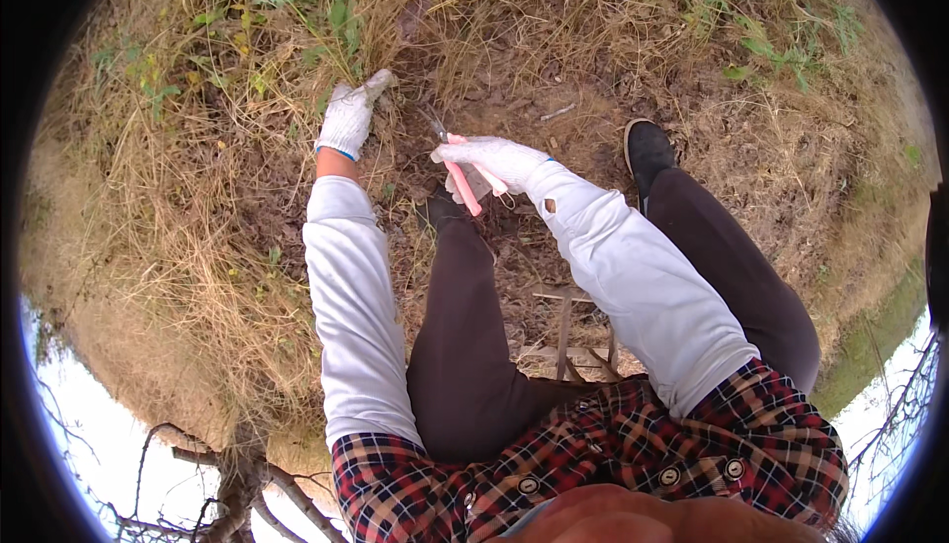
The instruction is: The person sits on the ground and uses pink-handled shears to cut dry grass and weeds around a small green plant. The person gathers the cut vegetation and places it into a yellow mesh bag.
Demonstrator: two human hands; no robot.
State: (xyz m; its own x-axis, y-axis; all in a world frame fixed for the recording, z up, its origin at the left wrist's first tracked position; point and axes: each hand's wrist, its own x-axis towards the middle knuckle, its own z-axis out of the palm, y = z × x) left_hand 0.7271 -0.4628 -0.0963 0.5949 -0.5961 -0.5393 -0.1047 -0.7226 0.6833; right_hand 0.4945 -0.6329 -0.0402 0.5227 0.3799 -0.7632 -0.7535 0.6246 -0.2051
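My left hand [347, 119], in a white knit glove, is closed around a clump of grass and weed stems [354, 61] that rises above the fist. Its thumb points up and to the right. In my right hand [504, 159], also gloved in white, is a pair of pruning shears [465, 189] with pink handles. The narrow metal blades point up and left, low over the dark soil beside the clump. A gap shows between the two handles, and a wire loop hangs at their ends. Whether the blade tips touch any stem is hard to tell.
Dry grass [200, 246] and leaf litter spread all around. Green weeds [771, 39] grow at the upper right. My dark shoe [649, 146] is planted to the right; the other is partly hidden behind the right hand. A wooden frame [565, 328] stands between my legs. A bare tree [241, 484] is lower left.
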